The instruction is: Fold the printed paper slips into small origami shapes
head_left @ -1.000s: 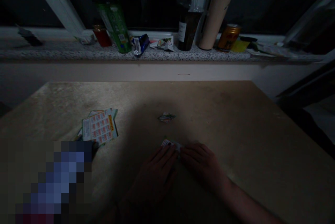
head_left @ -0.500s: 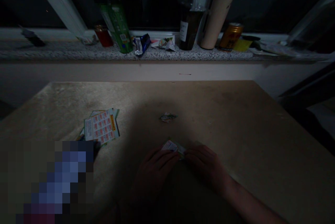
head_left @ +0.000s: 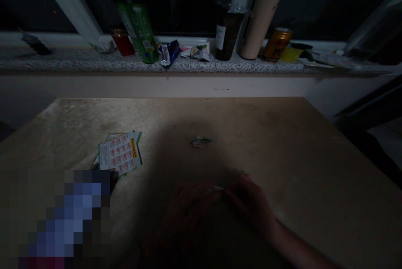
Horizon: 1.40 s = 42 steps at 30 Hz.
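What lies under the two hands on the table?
Only a pale paper edge shows between the left hand and right hand; the rest is hidden by the hands and shadow.

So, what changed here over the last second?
The left hand and right hand slid back toward the person, taking the small paper with them into shadow; the grip is too dark to judge. The card stack and the crumpled scrap stayed put.

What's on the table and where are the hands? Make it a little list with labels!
Left hand: on the table, in shadow
Right hand: close beside it; pale slip between them, grip unclear
Left of hands: fanned printed sheets
Farther back: small crumpled paper
Windowsill: green bottle, dark bottle, gold can
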Tool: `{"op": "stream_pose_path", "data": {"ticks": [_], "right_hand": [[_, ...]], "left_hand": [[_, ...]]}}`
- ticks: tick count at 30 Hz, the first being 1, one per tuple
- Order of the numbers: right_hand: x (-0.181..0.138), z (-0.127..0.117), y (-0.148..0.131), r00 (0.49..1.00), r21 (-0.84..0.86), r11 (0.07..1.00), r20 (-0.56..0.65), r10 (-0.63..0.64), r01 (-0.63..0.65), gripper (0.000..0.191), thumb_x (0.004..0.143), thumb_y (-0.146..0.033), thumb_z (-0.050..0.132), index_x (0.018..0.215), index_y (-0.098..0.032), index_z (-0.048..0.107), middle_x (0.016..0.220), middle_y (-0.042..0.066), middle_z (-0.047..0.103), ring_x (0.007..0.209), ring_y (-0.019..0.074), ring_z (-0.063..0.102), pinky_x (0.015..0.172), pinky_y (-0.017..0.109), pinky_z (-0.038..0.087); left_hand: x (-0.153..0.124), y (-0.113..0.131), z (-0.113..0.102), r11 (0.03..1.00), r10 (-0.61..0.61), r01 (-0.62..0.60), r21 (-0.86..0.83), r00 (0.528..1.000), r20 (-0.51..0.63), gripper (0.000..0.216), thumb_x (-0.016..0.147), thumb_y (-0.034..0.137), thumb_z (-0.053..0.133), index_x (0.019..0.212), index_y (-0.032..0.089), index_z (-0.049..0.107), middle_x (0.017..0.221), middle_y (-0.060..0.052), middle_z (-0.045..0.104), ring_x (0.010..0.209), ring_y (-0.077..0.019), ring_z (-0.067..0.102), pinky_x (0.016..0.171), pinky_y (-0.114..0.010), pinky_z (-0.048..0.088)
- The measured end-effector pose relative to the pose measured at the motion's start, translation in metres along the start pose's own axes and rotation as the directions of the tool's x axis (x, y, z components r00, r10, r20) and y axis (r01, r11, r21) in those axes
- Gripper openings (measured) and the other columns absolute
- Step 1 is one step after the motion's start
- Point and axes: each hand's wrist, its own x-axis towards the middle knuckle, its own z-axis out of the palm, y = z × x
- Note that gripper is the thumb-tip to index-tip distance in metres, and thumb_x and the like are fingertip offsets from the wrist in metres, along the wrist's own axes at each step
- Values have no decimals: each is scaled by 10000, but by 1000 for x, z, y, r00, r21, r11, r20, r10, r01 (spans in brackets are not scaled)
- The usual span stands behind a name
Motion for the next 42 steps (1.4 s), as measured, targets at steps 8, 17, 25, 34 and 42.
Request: {"op": "stream_pose_path", "data": {"ticks": [8, 17, 25, 34, 42], "right_hand": [[5, 7, 7, 989, -100, 984, -28, 145, -147, 255, 883, -339, 515, 678, -195, 560, 647, 21, 569, 630, 177, 500, 615, 310, 365], [6, 13, 9, 982, -200, 962, -77, 175, -187, 216, 883, -300, 512, 700, -194, 557, 676, 18, 586, 659, 181, 518, 676, 335, 341], [7, 12, 10, 984, -232, 958, -102, 145, -165, 199, 888, -315, 505, 737, -206, 574, 690, 21, 615, 652, 187, 552, 678, 351, 337], [1, 7, 11, 990, -249, 958, -60, 130, -141, 188, 809, -211, 576, 996, -206, 594, 784, 44, 653, 738, 229, 589, 704, 381, 394], [4, 4, 11, 989, -109, 985, -76, 125, -133, 149, 837, -211, 537, 970, -219, 605, 808, 40, 657, 736, 211, 601, 673, 368, 458]], "left_hand": [[7, 0, 13, 991, -84, 66, 120, 986, 144, 462, 911, 152, 413, 1367, 206, 366, 1369, -68, 451, 1265, -240, 375, 1021, -418, 370], [12, 7, 13, 970, -59, -38, 241, 922, 382, 660, 889, 358, 450, 1436, 85, 202, 1506, -103, 204, 1378, -251, 141, 1117, -427, 168], [14, 8, 10, 981, -119, 32, 190, 876, 467, 710, 881, 478, 432, 1448, 130, 182, 1506, -93, 195, 1375, -249, 164, 1117, -439, 151], [14, 11, 10, 977, -172, 94, 192, 877, 449, 724, 875, 477, 458, 1456, 171, 155, 1511, -77, 189, 1372, -274, 166, 1106, -476, 152], [9, 5, 13, 973, -183, 104, 205, 890, 418, 806, 828, 518, 510, 1460, 183, 140, 1512, -72, 194, 1355, -274, 212, 1077, -439, 231]]}}
